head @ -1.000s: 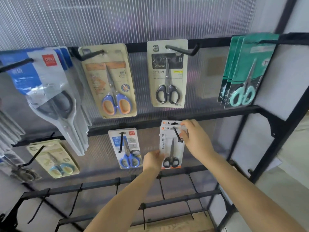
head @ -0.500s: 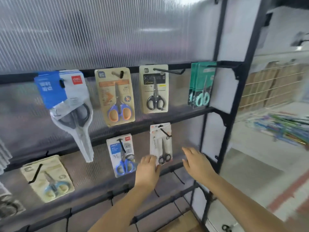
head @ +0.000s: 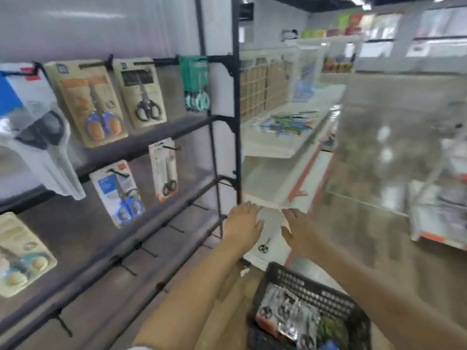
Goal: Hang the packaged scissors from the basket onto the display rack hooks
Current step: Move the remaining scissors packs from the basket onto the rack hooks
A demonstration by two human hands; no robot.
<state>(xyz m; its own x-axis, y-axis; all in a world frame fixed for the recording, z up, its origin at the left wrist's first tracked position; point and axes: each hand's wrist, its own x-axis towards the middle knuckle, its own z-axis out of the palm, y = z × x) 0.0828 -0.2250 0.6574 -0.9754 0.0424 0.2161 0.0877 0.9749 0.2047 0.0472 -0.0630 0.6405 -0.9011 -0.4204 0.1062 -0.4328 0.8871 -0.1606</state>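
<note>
Both of the person's hands are out in front of the black metal display rack, empty and with fingers loosely spread: the left hand hangs just past the rack's right-hand post, the right hand near it, the 2 apart and touching nothing.

Below them, at the bottom edge of the view, sits a black perforated plastic basket holding a jumble of packaged scissors in clear and silvery wrapping (the blur makes a count impossible).

On the rack's middle row hangs a slim white-and-orange card with black-handled scissors, on the rightmost filled hook; to its left hangs a white-and-blue card with blue-handled scissors.

The top row carries a tan card with blue-and-orange scissors, a cream card with black scissors and a stack of green packs with mint handles.

A loose pair of small scissors lies on the white low shelf between the 2 forearms.
</note>
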